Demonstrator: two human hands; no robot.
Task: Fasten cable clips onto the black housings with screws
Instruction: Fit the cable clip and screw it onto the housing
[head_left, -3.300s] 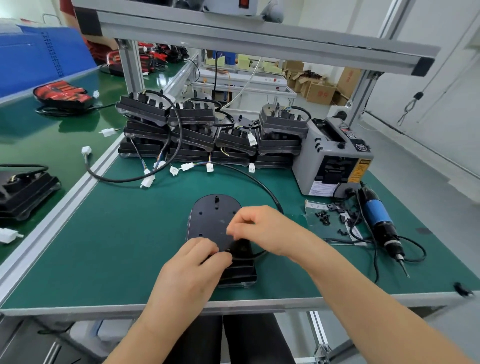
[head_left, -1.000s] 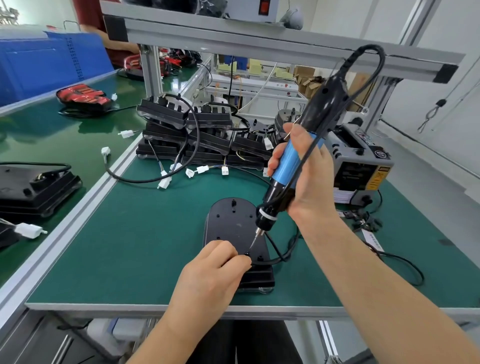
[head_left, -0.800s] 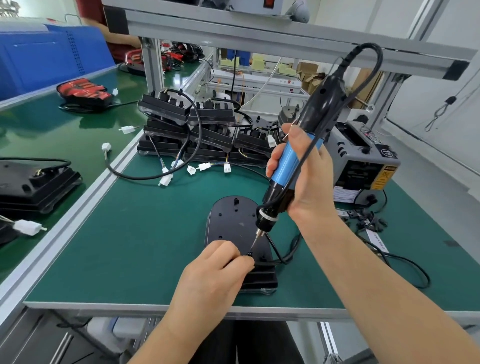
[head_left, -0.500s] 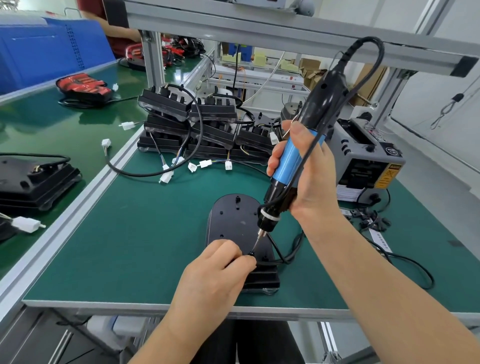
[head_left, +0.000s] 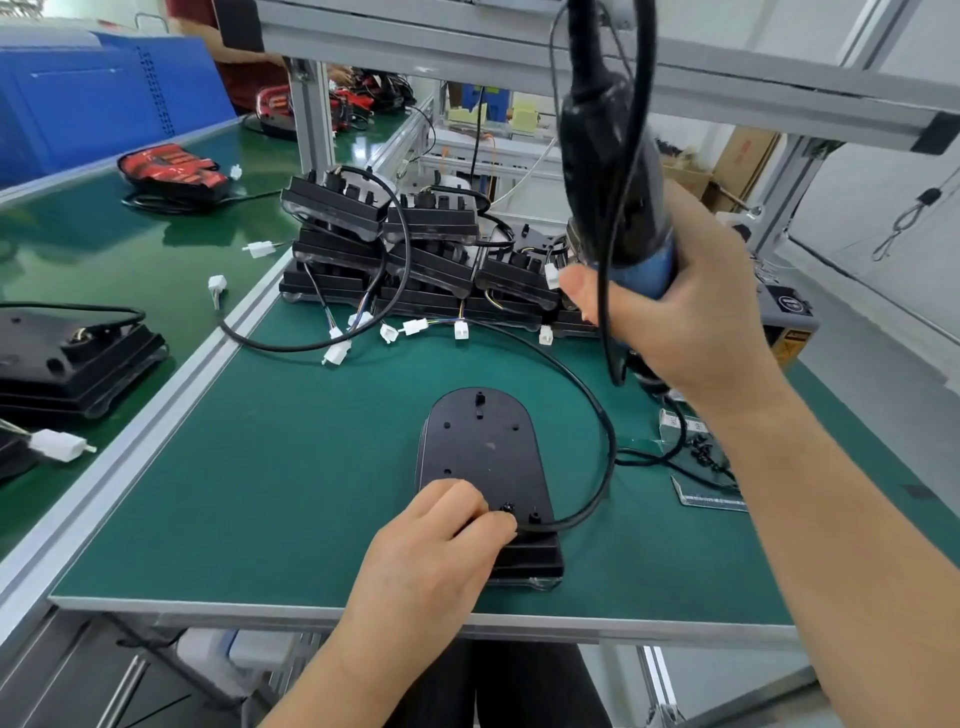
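The black housing (head_left: 480, 457) is lying flat on the green bench (head_left: 291, 467). Your right hand (head_left: 691, 322) is gripping the screwdriver (head_left: 613, 197) high above it. Your left hand (head_left: 436, 540) is pinching the cable clip (head_left: 506, 506) at the near end. If the screw is sitting loose, the cable (head_left: 597, 415) is likely pulling the clip askew once released.

Pretty much everything is done in black here: the housing (head_left: 480, 452), its cable (head_left: 582, 384), the little clip (head_left: 506, 508) and the pile behind (head_left: 431, 249). The mat (head_left: 291, 467) is coloured deep green and edged in silver. The screwdriver (head_left: 613, 171) is finished black with a blue grip. The connectors (head_left: 415, 327) are moulded white. A blue crate (head_left: 104, 104) and a red-and-black unit (head_left: 171, 171) are seen off left.
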